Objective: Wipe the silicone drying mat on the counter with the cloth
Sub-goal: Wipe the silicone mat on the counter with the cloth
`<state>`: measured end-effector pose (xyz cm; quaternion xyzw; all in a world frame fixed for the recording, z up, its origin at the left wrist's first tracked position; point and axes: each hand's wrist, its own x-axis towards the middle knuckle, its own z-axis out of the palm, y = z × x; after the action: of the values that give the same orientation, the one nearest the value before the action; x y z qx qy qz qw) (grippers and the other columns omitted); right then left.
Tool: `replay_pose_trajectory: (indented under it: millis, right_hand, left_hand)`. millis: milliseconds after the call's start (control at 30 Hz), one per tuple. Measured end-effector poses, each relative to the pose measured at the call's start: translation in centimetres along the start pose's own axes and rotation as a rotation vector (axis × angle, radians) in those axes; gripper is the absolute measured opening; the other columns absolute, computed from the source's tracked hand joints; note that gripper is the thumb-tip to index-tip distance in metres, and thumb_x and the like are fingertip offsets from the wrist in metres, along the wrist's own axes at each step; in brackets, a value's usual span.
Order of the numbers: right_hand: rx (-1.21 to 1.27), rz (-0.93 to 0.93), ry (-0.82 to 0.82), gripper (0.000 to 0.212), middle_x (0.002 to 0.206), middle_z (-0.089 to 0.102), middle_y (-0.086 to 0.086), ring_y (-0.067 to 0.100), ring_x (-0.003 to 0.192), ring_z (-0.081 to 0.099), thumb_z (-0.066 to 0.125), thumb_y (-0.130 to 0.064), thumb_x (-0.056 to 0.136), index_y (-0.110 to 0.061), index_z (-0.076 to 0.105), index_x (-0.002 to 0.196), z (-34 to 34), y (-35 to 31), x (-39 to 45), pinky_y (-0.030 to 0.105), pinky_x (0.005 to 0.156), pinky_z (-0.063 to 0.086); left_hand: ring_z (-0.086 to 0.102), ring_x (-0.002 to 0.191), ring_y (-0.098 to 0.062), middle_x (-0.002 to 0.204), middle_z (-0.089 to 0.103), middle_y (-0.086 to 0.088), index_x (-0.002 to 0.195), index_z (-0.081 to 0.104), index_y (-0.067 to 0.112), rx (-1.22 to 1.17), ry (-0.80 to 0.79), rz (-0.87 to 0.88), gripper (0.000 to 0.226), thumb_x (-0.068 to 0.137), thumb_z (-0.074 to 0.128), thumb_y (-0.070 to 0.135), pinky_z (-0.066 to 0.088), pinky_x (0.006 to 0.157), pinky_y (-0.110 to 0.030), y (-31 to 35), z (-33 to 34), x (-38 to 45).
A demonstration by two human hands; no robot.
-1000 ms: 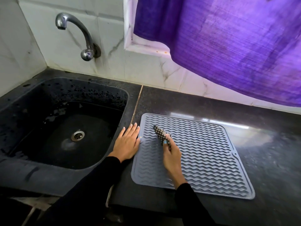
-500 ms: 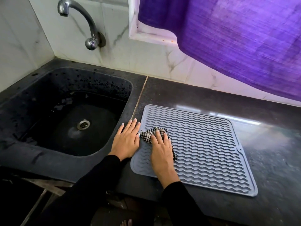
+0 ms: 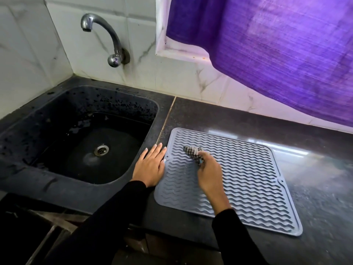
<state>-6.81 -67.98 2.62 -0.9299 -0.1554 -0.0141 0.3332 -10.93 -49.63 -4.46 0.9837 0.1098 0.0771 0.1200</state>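
Because the worktop [image 3: 238, 119] is smooth and dark, the grey ribbed mat [image 3: 248, 184] in the lower middle of the frame could slide, so I lay my left hand [image 3: 150, 168] flat, fingers spread, on the worktop against its left edge, between it and the sink [image 3: 24, 134]. My right hand [image 3: 209, 171] is closed around the bunched checked cloth [image 3: 192, 152], pressing it into the ridges near the mat's upper left, where a small wad can reach the grooves.

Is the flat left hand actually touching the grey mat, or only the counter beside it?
Touching. The head view shows the left hand flat, its thumb side overlapping the mat at its left edge with no gap.
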Motion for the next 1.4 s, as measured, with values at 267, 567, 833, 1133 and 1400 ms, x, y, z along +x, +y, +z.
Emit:
replay_pose_trajectory:
  millis: [267, 567, 833, 1133, 1400]
  right_hand:
    - [-0.363, -0.055, -0.094, 0.058, 0.157, 0.006, 0.008, 0.029, 0.145, 0.000, 0.022, 0.003, 0.093, -0.014, 0.013, 0.148, 4.4, 0.7, -3.2, 0.034, 0.111, -0.010]
    - [0.238, 0.147, -0.160, 0.060, 0.141, 0.046, 0.003, 0.019, 0.134, 0.038, 0.040, 0.013, 0.080, -0.018, 0.052, 0.131, 2.0, 1.4, 0.2, 0.022, 0.110, 0.024]
    - [-0.202, -0.141, -0.099, 0.068, 0.156, 0.015, 0.004, 0.022, 0.145, 0.005, 0.037, 0.009, 0.087, -0.026, 0.028, 0.144, 3.0, -0.5, -3.7, 0.036, 0.119, -0.001]
    - [-0.333, -0.196, -0.196, 0.067, 0.157, 0.000, 0.008, 0.021, 0.145, -0.006, 0.031, 0.005, 0.090, -0.024, 0.014, 0.148, 4.3, 0.1, -3.7, 0.028, 0.112, -0.012]
    - [0.448, 0.040, -0.165, 0.038, 0.116, 0.058, 0.007, 0.019, 0.104, 0.058, 0.039, 0.003, 0.094, -0.011, 0.047, 0.129, 0.5, 3.2, -0.5, 0.021, 0.086, 0.048]
  left_hand:
    - [0.007, 0.144, -0.009, 0.156, 0.013, 0.002, 0.147, 0.019, 0.021, -0.006, -0.005, -0.006, 0.074, 0.079, -0.003, 0.042, 0.001, 0.117, -0.033, -0.1, 0.3, 0.1]
    - [0.008, 0.144, -0.011, 0.156, 0.013, 0.002, 0.147, 0.019, 0.020, -0.011, -0.003, 0.003, 0.078, 0.077, -0.007, 0.044, 0.001, 0.117, -0.035, -0.1, 0.2, -0.1]
    - [0.008, 0.144, -0.010, 0.156, 0.013, 0.002, 0.147, 0.019, 0.020, -0.021, -0.005, -0.005, 0.079, 0.076, -0.006, 0.044, 0.000, 0.117, -0.034, -0.1, 0.2, 0.0]
    - [0.007, 0.144, -0.011, 0.157, 0.013, 0.002, 0.148, 0.017, 0.020, 0.009, 0.000, -0.005, 0.074, 0.080, -0.005, 0.042, -0.001, 0.116, -0.034, -0.1, 0.5, -0.1]
    - [0.009, 0.144, -0.009, 0.156, 0.014, 0.003, 0.147, 0.020, 0.021, -0.037, -0.011, -0.004, 0.077, 0.078, -0.004, 0.045, 0.001, 0.117, -0.034, -0.4, 0.4, 0.0]
